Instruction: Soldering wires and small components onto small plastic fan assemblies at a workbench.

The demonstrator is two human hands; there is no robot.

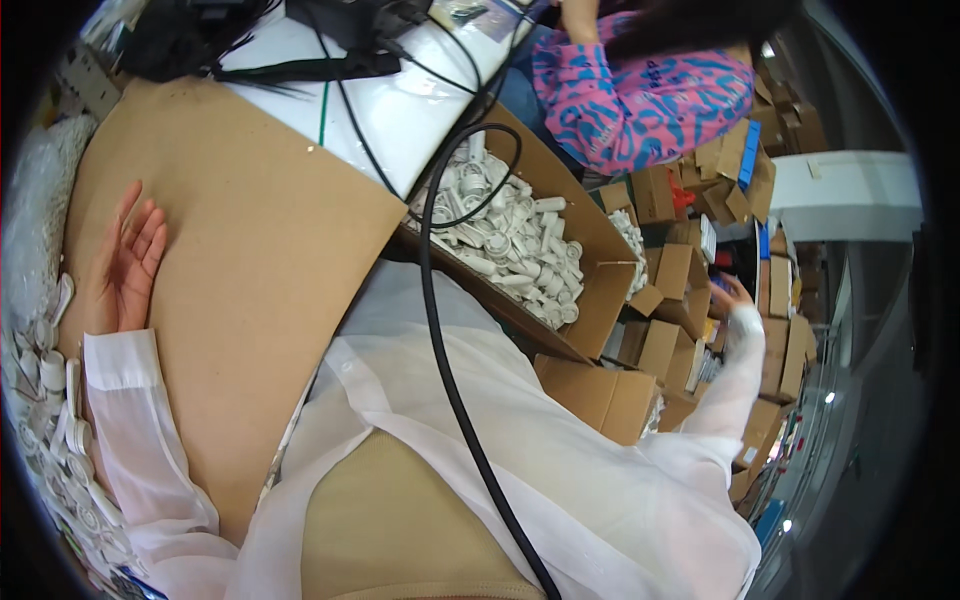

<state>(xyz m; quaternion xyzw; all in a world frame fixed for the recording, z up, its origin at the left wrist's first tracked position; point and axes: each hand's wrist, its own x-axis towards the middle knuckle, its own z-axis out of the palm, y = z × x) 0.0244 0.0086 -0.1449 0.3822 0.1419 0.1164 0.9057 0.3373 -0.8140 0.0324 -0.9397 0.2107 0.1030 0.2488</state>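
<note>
My left hand (128,262) rests at the left edge of a brown board (250,230), palm turned up, fingers loosely stretched, nothing in it. Beside that forearm lies a heap of white plastic parts (55,400), some round, some long like handles. Far out to the right, my right hand (735,292) reaches over the stacked cardboard boxes. It is small and blurred there. A bluish-purple patch (721,284) shows at its fingers; whether the hand holds it I cannot tell.
An open cardboard box (610,290) full of white plastic parts (510,235) stands right of the board. A black cable (436,340) hangs across the view. Another person in a pink-and-blue patterned sleeve (640,110) sits at the far side. Clear plastic bags (35,220) lie far left.
</note>
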